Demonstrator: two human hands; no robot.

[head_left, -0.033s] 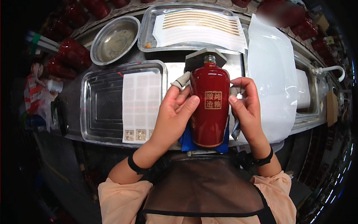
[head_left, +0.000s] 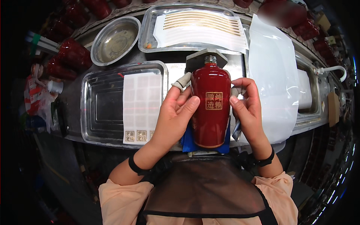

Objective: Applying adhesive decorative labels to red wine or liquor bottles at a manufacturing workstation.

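- Metal counter [head_left: 237,67] carries the work, with dark red bottles [head_left: 77,52] ranged around its far side and left end.
- Left grip [head_left: 176,112] grasps the red bottle [head_left: 210,125] along its left side: the thumb lies on the front and the forefinger, in a pale cover [head_left: 183,81], reaches the shoulder.
- Right grip [head_left: 247,107] is curled at the bottle's right side, thumb and forefinger at its edge, seemingly grasping it lightly.
- So the bottle is directly between the grips, its neck pointing away from the wearer and its base nearer than either thumb; how steeply it tilts, I cannot tell.
- On its front, just right of the left thumb, sits a square gold emblem [head_left: 213,101].
- Under the base, between and nearer than the grips, shows a blue cloth [head_left: 187,144]; beyond them, behind the neck, is a grey angular block [head_left: 195,62].
- Left of the left grip, a tray [head_left: 105,86] holds a white sheet [head_left: 138,101] with emblem squares along its near edge.
- My judgement: the step in hand is steadying the bottle and checking or pressing around the emblem; the next move calls for even, gentle pressure from both sides, since the glossy curve could slip.
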